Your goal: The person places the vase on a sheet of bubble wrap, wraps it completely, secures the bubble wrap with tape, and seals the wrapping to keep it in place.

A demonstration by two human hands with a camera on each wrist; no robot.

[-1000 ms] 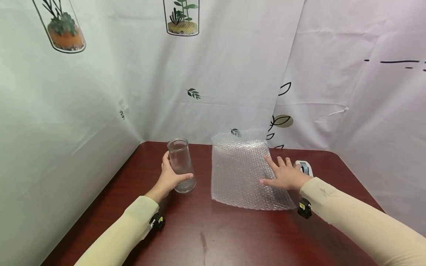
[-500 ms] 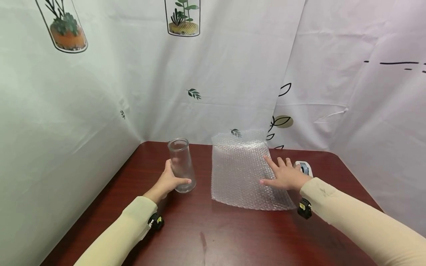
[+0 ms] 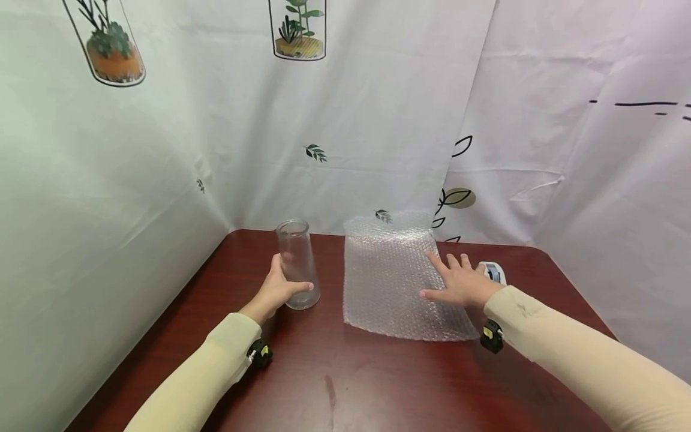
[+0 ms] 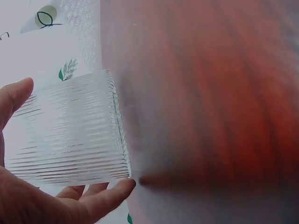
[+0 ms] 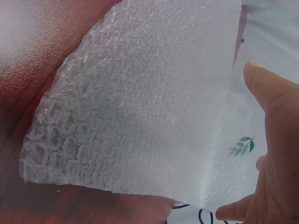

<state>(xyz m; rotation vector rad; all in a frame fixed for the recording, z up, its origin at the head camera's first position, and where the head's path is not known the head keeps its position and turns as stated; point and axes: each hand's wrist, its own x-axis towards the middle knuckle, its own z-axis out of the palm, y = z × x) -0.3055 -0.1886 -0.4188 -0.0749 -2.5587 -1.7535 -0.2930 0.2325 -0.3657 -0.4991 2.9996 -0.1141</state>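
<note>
A clear ribbed glass vase (image 3: 300, 264) stands near-upright over the left part of the table. My left hand (image 3: 274, 291) grips its lower half from the left, with the thumb across the front. In the left wrist view the vase's ribbed wall (image 4: 70, 135) lies between thumb and fingers; whether its base touches the table I cannot tell. A sheet of bubble wrap (image 3: 385, 288) lies flat to the right, its far end up against the curtain. My right hand (image 3: 461, 285) is spread over the sheet's right edge; whether it touches I cannot tell.
A small white and blue object (image 3: 493, 273), perhaps a tape dispenser, sits just behind my right hand, partly hidden. The dark red table (image 3: 345, 384) is bounded by a white patterned curtain (image 3: 378, 120) at the back and on both sides.
My left hand first slid a little lower on the vase; since then hand and vase have shifted slightly up and to the right. The right hand and bubble wrap hardly differ.
</note>
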